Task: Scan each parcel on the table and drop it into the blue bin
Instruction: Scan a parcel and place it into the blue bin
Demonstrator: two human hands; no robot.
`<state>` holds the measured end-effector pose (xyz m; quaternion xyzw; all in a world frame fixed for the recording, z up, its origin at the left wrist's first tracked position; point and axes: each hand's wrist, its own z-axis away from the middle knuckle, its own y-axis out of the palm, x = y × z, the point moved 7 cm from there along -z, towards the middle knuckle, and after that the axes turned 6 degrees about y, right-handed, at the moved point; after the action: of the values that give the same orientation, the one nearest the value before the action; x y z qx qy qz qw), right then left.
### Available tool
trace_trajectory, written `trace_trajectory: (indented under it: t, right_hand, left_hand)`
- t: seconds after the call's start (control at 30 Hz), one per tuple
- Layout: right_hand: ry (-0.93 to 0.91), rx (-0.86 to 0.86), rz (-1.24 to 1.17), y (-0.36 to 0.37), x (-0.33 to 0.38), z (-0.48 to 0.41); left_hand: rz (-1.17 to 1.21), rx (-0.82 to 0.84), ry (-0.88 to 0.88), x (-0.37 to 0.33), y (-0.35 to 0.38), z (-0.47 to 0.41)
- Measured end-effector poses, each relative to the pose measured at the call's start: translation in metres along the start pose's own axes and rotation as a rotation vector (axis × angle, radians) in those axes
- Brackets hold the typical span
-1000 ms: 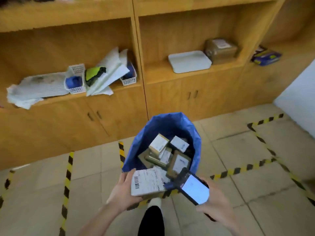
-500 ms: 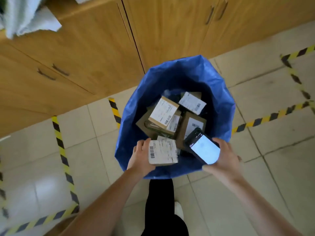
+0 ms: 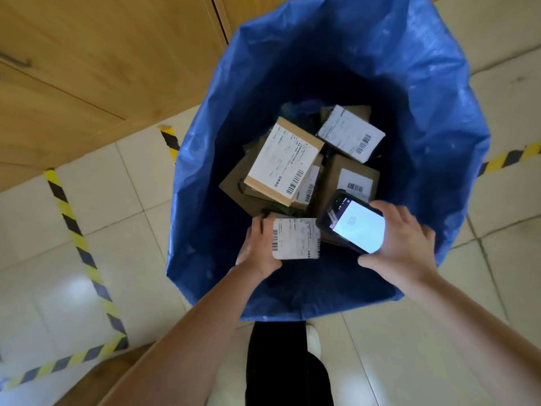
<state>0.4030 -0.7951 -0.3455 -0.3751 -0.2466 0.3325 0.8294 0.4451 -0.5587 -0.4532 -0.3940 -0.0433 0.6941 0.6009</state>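
The blue bin [image 3: 439, 142] stands on the tiled floor [image 3: 131, 273] in front of a wooden cabinet [image 3: 87, 68], with its mouth wide open. The left hand [image 3: 256, 247] grips one labelled parcel [image 3: 295, 238] by its left edge, fingers curled over the far side and thumb under the near side. The parcel hangs inside the bin's mouth, close to the near rim, with its barcode label facing up. The right hand [image 3: 401, 244] holds a handheld scanner [image 3: 355, 222] just beside the parcel's right edge. Its fingers wrap the far end of the device, the thumb rests along the near end, and the screen is lit. Several parcels already lie in the bottom of the bin, among them a large box [image 3: 284, 162] tilted on top of the heap, a white-labelled box [image 3: 351, 133] toward the far side and a brown box [image 3: 351, 180] partly hidden by the scanner. Judged status: the task is well advanced, and the held parcel is at the release stage. The screen is too bright to show whether its scan registered. The desk is out of view, so the number of parcels left cannot be told.
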Motion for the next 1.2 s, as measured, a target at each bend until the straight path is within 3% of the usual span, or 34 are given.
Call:
trace_trajectory:
  t: [0.2, 0.43, 0.67, 0.9, 1.2]
  right_hand:
    - [0.003, 0.023, 0.026, -0.003, 0.006, 0.014]
    - [-0.004, 0.010, -0.059, -0.037, 0.030, 0.059]
    - [-0.137, -0.027, -0.146, -0.078, 0.060, 0.135]
    - [-0.311, -0.007, -0.195, -0.105, 0.080, 0.238]
    - [-0.703, 0.041, -0.049, -0.103, 0.163, 0.384]
  left_hand:
    - [-0.089, 0.061, -0.027, 0.006, -0.011, 0.009]
    - [-0.091, -0.042, 0.048, -0.002, -0.066, 0.052]
    - [-0.076, -0.181, 0.066, -0.021, -0.109, 0.141]
    - [0.127, -0.448, -0.029, -0.025, -0.118, 0.292]
    - [0.257, -0.830, -0.212, 0.021, -0.100, 0.507]
